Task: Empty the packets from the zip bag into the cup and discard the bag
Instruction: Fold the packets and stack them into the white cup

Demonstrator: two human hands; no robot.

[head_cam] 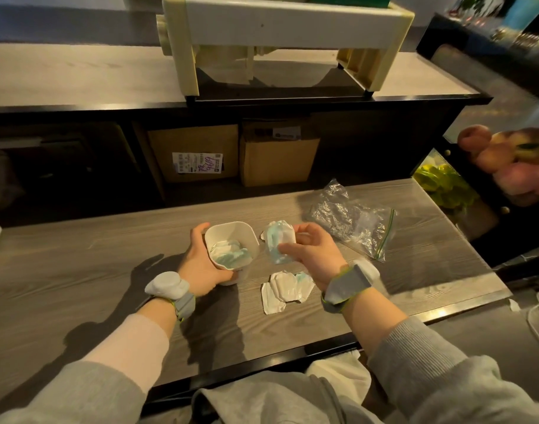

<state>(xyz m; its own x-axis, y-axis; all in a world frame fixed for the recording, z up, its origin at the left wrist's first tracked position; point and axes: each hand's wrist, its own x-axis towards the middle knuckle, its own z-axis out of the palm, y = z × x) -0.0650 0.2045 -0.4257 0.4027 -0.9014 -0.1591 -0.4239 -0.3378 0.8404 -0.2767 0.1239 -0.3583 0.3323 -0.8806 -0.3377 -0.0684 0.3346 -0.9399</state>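
A white square cup [231, 234] stands on the wooden counter with a few white-and-teal packets [230, 255] lying in it. My left hand [200, 264] grips the cup's left side. Just right of the cup, my right hand [311, 252] holds a small bunch of packets [278, 243] above the counter. More packets [285, 290] lie loose on the counter below that hand. The clear zip bag [350, 221], crumpled, with a green zip edge, lies flat to the right, apart from both hands.
The grey wooden counter [109, 270] ends in a dark front edge near my body. Cardboard boxes [194, 151] sit in a dark shelf behind. A cream plastic rack [280, 41] stands on the upper ledge. Fruit [507, 160] is at the far right.
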